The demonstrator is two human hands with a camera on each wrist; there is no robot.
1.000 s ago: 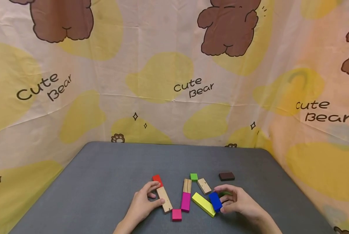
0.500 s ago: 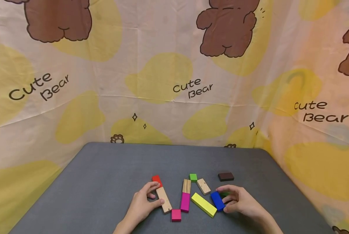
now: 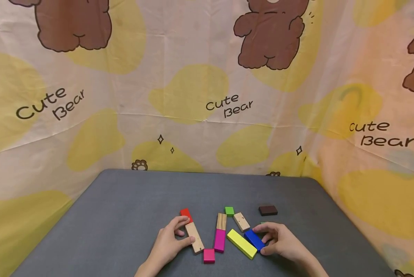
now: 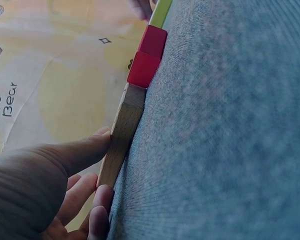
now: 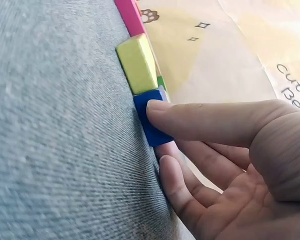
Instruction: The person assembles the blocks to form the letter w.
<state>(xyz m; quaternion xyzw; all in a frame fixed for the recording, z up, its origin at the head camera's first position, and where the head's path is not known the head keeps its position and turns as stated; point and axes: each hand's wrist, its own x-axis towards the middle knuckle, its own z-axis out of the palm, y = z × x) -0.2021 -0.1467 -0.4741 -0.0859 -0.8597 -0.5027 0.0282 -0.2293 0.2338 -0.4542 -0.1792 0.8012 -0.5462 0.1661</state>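
My left hand (image 3: 171,237) rests at a slanted row on the left. Its thumb touches the plain wooden block (image 3: 195,237), and its index fingertip overlaps the red block (image 3: 185,214) at the far end. On the right, my right hand (image 3: 284,241) holds a blue block (image 3: 254,240) between thumb and index finger. The blue block lies slanted alongside the yellow block (image 3: 242,244), its far end near a short wooden block (image 3: 241,221). In the right wrist view the thumb presses the end of the blue block (image 5: 154,119). Another green block is mostly hidden behind the right hand.
A pink cube (image 3: 208,256) sits at the near end of the left row. The magenta block (image 3: 220,241) meets a striped wooden block (image 3: 222,221), with a green cube (image 3: 229,211) beyond. A dark brown block (image 3: 268,210) lies apart on the grey table (image 3: 130,207).
My right hand first shifted the blue block right, away from the yellow one, then turned it and brought it back left alongside it. The left hand stays in place.
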